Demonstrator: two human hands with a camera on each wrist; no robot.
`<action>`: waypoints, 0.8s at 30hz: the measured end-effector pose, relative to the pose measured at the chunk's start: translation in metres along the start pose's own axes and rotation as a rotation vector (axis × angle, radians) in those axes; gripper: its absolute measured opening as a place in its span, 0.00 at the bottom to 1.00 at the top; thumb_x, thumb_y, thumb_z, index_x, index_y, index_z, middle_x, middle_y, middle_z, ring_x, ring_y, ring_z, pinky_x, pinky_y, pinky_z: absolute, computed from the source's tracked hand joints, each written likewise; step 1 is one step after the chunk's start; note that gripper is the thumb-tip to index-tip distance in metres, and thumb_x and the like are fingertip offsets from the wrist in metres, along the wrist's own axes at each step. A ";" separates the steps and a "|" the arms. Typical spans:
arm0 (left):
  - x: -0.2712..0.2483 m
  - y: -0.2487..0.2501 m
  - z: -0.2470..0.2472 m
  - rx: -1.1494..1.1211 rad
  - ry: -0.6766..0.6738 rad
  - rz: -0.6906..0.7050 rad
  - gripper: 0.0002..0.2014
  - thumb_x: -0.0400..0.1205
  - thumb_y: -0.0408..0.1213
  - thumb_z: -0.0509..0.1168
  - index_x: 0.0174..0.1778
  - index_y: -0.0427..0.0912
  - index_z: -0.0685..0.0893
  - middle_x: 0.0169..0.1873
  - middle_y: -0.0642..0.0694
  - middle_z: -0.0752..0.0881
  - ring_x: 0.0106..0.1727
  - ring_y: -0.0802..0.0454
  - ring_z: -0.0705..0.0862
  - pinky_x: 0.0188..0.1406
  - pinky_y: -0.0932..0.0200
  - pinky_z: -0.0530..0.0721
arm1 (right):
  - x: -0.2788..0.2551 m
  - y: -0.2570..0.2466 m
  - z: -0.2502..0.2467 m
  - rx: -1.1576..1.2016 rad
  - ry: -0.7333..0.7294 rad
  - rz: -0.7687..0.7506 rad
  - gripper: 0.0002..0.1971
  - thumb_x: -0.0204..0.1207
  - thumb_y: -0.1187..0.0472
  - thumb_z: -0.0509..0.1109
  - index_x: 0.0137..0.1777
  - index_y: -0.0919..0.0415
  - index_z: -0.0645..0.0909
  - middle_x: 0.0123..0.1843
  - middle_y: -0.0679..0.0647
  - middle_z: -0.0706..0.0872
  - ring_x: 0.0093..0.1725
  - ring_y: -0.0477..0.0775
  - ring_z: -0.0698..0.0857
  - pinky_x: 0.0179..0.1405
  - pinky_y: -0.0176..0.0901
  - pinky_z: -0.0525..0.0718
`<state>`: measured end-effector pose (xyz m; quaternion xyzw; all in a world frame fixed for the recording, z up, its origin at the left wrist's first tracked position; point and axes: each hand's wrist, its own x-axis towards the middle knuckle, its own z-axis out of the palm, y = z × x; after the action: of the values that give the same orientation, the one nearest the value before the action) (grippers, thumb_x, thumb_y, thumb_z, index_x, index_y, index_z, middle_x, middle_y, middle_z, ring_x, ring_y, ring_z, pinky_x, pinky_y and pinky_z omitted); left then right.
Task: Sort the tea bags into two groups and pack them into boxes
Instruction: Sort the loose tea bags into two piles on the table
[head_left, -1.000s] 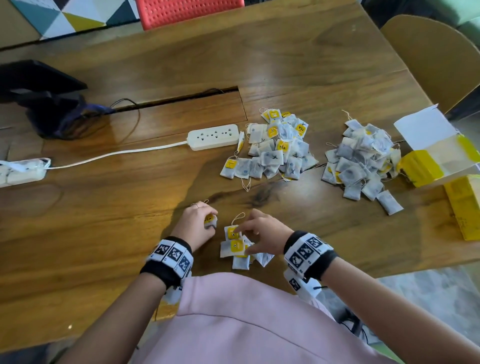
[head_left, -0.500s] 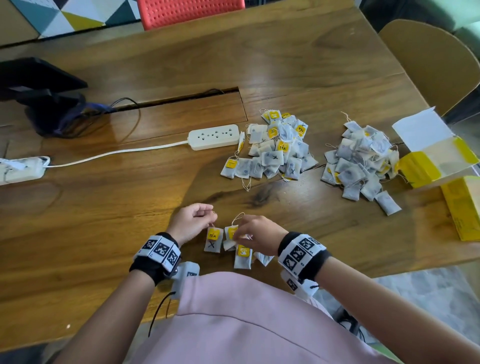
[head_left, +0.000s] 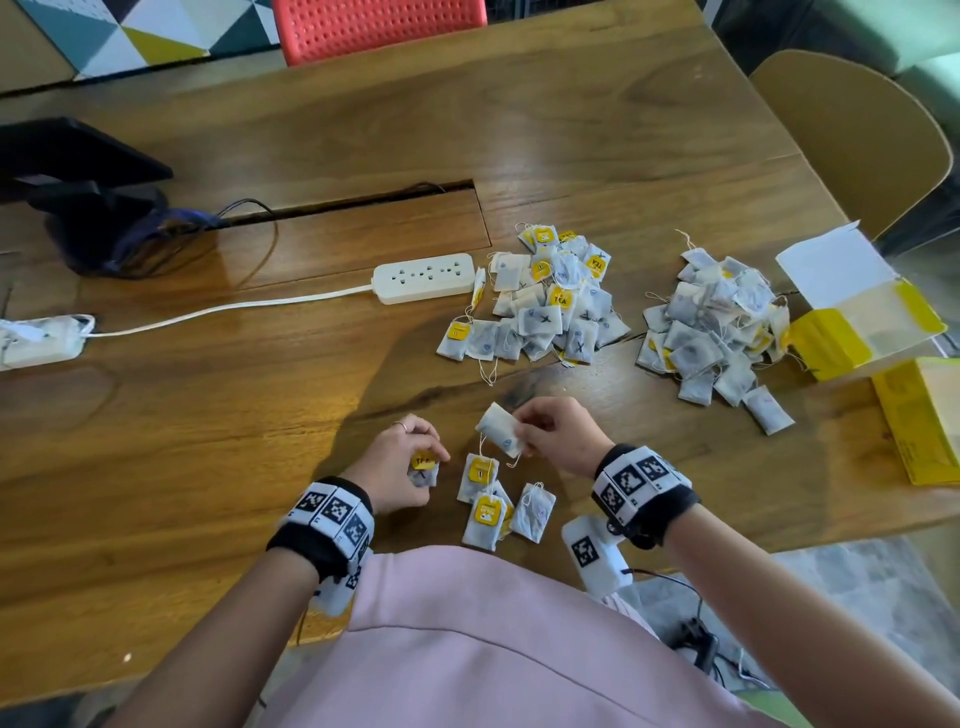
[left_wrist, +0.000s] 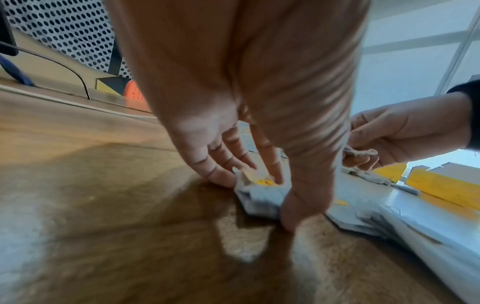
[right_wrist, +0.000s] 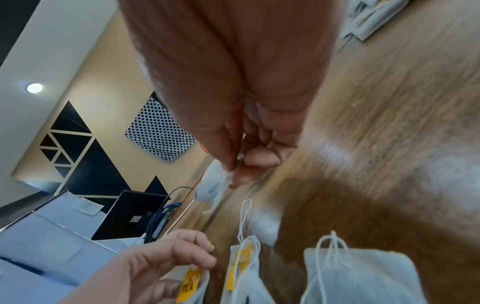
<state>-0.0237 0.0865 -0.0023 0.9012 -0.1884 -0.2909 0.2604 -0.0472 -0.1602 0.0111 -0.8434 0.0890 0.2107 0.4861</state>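
Observation:
My left hand (head_left: 410, 457) grips a tea bag with a yellow TEA tag (head_left: 424, 466) against the wooden table (head_left: 208, 415); the left wrist view shows fingers and thumb curled round that bag (left_wrist: 262, 193). My right hand (head_left: 550, 434) pinches a white tea bag (head_left: 500, 430) lifted off the table, seen past its fingertips (right_wrist: 233, 174) in the right wrist view. Between my hands lie three loose tea bags (head_left: 485, 506). Farther back sit a left pile of tea bags (head_left: 550, 301) and a right pile (head_left: 711, 322). An open yellow box (head_left: 852, 312) stands beside the right pile.
A second yellow box (head_left: 922, 421) lies flat at the table's right edge. A white power strip (head_left: 423, 277) with its cord lies left of the piles. A black stand (head_left: 88, 208) is at the far left. Two chairs stand behind and right of the table.
My right hand has lifted a white tea bag from the small group and raised it. My left hand took hold of a tagged bag and stays low at the table.

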 end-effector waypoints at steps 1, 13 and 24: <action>0.001 0.001 0.000 0.011 0.015 0.014 0.17 0.68 0.29 0.74 0.46 0.55 0.87 0.55 0.57 0.76 0.53 0.62 0.77 0.50 0.73 0.74 | 0.000 0.001 -0.001 0.016 -0.002 0.004 0.05 0.79 0.66 0.68 0.47 0.56 0.84 0.39 0.58 0.90 0.37 0.51 0.89 0.48 0.47 0.89; 0.015 0.016 -0.027 -1.520 0.086 -0.406 0.17 0.88 0.39 0.51 0.52 0.31 0.81 0.46 0.36 0.85 0.38 0.51 0.85 0.30 0.64 0.85 | -0.001 0.010 -0.010 0.032 0.021 0.003 0.05 0.76 0.68 0.69 0.49 0.61 0.83 0.39 0.61 0.91 0.41 0.61 0.90 0.49 0.54 0.89; 0.019 0.027 -0.029 -1.610 -0.086 -0.327 0.19 0.89 0.33 0.45 0.67 0.28 0.76 0.62 0.29 0.84 0.61 0.38 0.86 0.50 0.54 0.89 | 0.010 0.059 -0.122 0.163 0.689 0.306 0.07 0.78 0.66 0.69 0.55 0.64 0.83 0.37 0.52 0.87 0.41 0.53 0.88 0.51 0.53 0.88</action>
<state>0.0037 0.0663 0.0249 0.4426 0.2019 -0.4056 0.7739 -0.0267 -0.2949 0.0141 -0.8004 0.3883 -0.0226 0.4562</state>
